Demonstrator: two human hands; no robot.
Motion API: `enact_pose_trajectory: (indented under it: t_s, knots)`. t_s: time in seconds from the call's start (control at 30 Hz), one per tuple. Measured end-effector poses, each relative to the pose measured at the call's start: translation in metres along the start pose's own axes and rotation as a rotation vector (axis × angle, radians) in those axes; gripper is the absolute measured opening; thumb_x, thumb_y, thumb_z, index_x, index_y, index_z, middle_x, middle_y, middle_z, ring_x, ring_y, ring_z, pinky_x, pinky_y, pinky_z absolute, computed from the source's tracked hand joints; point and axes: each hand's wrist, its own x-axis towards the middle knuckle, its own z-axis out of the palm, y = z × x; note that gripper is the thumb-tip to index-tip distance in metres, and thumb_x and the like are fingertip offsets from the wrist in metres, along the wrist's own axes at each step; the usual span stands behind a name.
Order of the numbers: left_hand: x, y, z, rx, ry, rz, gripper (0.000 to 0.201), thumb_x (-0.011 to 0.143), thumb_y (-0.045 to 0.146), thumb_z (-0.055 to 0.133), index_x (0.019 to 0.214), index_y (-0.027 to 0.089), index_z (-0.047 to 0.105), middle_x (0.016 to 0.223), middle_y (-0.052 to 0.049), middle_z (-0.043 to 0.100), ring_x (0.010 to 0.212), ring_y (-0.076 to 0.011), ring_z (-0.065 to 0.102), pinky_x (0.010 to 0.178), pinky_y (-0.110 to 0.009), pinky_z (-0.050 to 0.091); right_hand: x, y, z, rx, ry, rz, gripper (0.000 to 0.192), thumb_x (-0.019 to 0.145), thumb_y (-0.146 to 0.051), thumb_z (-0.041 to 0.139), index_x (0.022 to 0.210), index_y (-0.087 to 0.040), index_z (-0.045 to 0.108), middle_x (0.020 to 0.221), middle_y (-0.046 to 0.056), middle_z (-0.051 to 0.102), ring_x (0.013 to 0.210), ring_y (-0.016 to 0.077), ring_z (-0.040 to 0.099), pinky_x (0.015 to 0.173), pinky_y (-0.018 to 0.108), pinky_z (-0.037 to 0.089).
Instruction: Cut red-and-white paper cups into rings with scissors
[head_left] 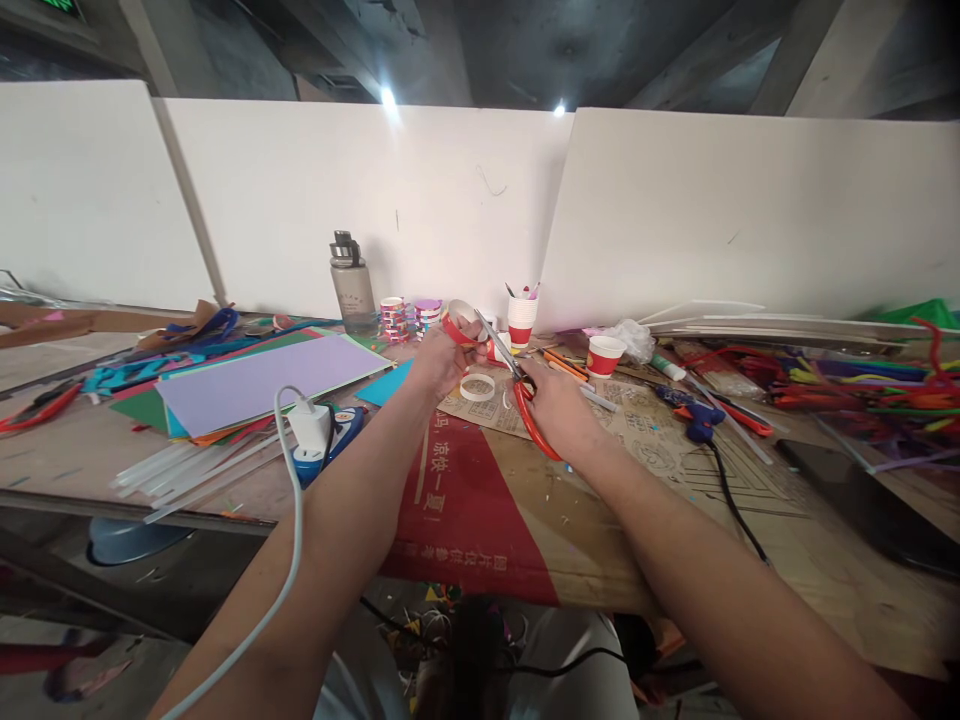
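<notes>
My left hand [438, 364] is closed on a cut piece of paper cup [455, 328], a red and white band held above the table. In my right hand [561, 412] are scissors [534, 428] with orange-red handles, their blades pointing up and left beside the piece. Whether the blades touch it I cannot tell. Below, between both hands, a white paper ring [477, 388] lies on the cardboard [480, 480]. Another red and white cup part [498, 348] is partly hidden behind the scissors.
Behind stand a water bottle [352, 290], stacked paper cups [523, 318] holding pens, and a single cup [604, 356]. Coloured sheets [274, 380], clear glue sticks [191, 465] and a corded power strip [328, 445] lie left. A blue glue gun [697, 418], black phone-like slab [862, 500] and pipe cleaners [877, 375] lie right.
</notes>
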Motion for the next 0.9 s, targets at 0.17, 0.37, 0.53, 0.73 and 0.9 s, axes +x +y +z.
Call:
enact_pose_trajectory:
  t_s: [0.17,0.37,0.53,0.73,0.9]
  knots:
    - [0.0015,0.0017,-0.0005,0.006,0.049,-0.054,0.031,0.067,0.025,0.082,0.069,0.016,0.052,0.058,0.003,0.057,0.045,-0.0060,0.050,0.044,-0.020,0.038,0.0009,0.0020,0.0021,-0.001,0.001,0.001,0.026,0.096,-0.026,0.050,0.114,-0.018,0.067,0.096,0.013,0.075,0.085,0.0244,0.065,0.075,0.030,0.041]
    - [0.0031,0.0003,-0.0054,-0.014,0.034,-0.058,0.032,0.070,0.035,0.079,0.070,0.016,0.053,0.059,0.002,0.059,0.046,-0.0069,0.052,0.044,-0.019,0.039,0.0003,0.0018,0.0020,0.023,-0.005,-0.004,0.026,0.094,-0.025,0.051,0.114,-0.018,0.067,0.096,0.013,0.075,0.085,0.0239,0.066,0.075,0.030,0.042]
    - [0.0024,-0.0014,-0.0082,-0.043,0.006,0.073,0.043,0.066,0.034,0.086,0.067,0.018,0.047,0.061,0.003,0.056,0.054,-0.0092,0.057,0.047,-0.020,0.042,0.0002,-0.0005,-0.0003,-0.006,-0.030,0.018,0.028,0.096,-0.026,0.050,0.118,-0.018,0.066,0.094,0.013,0.075,0.082,0.0240,0.066,0.073,0.029,0.041]
    - [0.0035,-0.0005,-0.0078,-0.051,0.047,0.048,0.039,0.072,0.026,0.083,0.067,0.018,0.045,0.062,0.003,0.057,0.053,-0.0079,0.057,0.049,-0.020,0.043,-0.0014,-0.0029,-0.0024,0.004,-0.047,0.035,0.030,0.095,-0.025,0.052,0.121,-0.018,0.066,0.099,0.013,0.075,0.086,0.0239,0.066,0.073,0.029,0.041]
    - [0.0030,0.0023,-0.0058,-0.047,0.052,0.000,0.037,0.073,0.021,0.079,0.065,0.018,0.042,0.059,0.002,0.057,0.051,-0.0073,0.055,0.049,-0.019,0.042,-0.0012,-0.0005,0.0008,0.040,-0.029,0.018,0.025,0.093,-0.023,0.053,0.113,-0.018,0.067,0.096,0.012,0.075,0.083,0.0225,0.065,0.072,0.028,0.040]
